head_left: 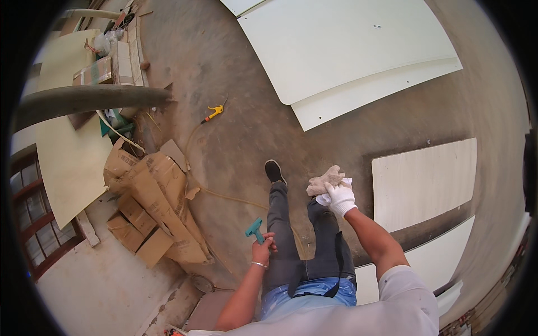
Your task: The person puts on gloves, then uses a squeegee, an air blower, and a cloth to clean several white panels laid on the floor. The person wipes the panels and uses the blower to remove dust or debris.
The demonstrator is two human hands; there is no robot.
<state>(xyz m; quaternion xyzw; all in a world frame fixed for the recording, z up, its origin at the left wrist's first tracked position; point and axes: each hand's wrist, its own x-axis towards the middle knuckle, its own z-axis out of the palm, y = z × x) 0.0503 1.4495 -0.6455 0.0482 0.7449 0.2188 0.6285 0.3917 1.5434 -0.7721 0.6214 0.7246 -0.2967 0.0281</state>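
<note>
Teal T-shaped tool point(254, 229), stem wrapped by the bare left hand point(265, 245) beside the left leg point(279, 224), points its crosshead forward, long axis slanting left; the gloved right hand point(341, 198) clutches a beige cloth point(325, 181); a hose point(230, 197) crosses toward the legs; farther out, cardboard point(162, 182), yellow air gun point(214, 112), white boards point(347, 50)

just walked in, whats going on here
A person is on their feet near pale boards on the floor. The bare left hand holds a teal tool by its handle. The right hand, in a white glove, grips a pinkish cloth. Neither hand touches the yellow air gun on the floor. Brown cardboard is heaped to the left.
</note>
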